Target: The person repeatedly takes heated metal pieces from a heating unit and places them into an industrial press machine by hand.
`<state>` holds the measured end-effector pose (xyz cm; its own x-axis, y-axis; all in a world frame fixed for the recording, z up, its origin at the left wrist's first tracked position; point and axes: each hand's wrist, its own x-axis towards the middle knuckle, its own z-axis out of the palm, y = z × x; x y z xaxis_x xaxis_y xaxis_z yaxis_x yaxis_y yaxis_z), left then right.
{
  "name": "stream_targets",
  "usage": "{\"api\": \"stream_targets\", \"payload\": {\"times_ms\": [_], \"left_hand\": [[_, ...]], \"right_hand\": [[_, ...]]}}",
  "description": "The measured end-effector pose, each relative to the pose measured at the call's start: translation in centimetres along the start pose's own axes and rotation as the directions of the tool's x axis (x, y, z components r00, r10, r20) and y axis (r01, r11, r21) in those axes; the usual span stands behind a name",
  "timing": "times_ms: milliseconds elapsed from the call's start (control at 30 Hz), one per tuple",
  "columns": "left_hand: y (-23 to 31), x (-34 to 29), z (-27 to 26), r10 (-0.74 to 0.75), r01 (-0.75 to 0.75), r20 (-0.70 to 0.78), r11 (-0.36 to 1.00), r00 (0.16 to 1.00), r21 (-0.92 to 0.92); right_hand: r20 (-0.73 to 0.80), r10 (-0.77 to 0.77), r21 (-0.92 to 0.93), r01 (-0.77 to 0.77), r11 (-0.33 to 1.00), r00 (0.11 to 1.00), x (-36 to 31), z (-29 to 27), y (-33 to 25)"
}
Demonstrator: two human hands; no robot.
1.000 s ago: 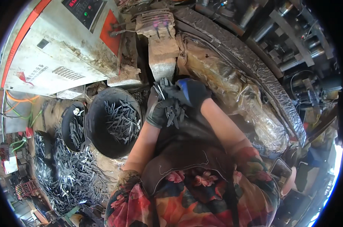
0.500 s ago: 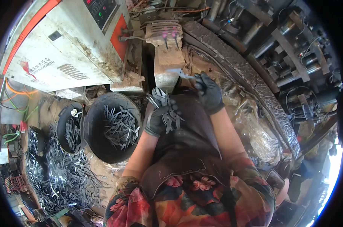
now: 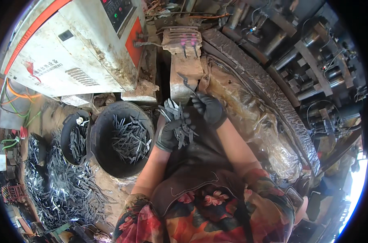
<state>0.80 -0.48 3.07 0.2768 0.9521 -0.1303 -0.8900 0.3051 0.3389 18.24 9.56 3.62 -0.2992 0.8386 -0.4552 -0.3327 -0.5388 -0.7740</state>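
My left hand, in a dark glove, is closed round a bunch of flat grey metal blanks whose ends fan out above and below the fingers. Just right of it, my right hand, gloved too, pinches one thin, pointed metal blank by its lower end. That piece slants up and left in front of a crusted block. Beside my left forearm stands a round black tub partly filled with similar grey metal blanks.
A white and orange machine cabinet stands at the far left. The induction coil with pink-glowing pieces sits on a block ahead. A smaller black bucket and a heap of blanks lie left; machinery rises right.
My right hand has come down and left, nearer my left hand, still holding the single blank, which was blurred before. The whole view has shifted slightly.
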Motion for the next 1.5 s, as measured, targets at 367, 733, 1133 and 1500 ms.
{"api": "stream_targets", "payload": {"times_ms": [367,733,1133,1500], "left_hand": [[0.8,-0.8,1.4,-0.030,0.030,-0.027,0.999,0.999,0.025],[1.2,-0.9,1.2,-0.052,0.052,-0.017,0.998,0.998,-0.029],[1.3,-0.9,0.1,-0.067,0.067,-0.009,0.997,0.998,-0.029],[-0.2,0.1,-2.2,-0.147,0.188,-0.198,0.960,0.969,0.207]], "right_hand": [[0.035,-0.221,0.289,0.202,0.936,0.975,6.0,7.9,-1.5],[0.048,-0.173,0.421,0.137,0.897,0.984,10.6,9.5,-2.4],[-0.019,-0.069,0.277,0.072,0.958,0.997,11.5,8.7,-5.5],[0.434,-0.030,0.671,-0.301,0.677,0.900,-1.3,-0.4,-0.4]]}}
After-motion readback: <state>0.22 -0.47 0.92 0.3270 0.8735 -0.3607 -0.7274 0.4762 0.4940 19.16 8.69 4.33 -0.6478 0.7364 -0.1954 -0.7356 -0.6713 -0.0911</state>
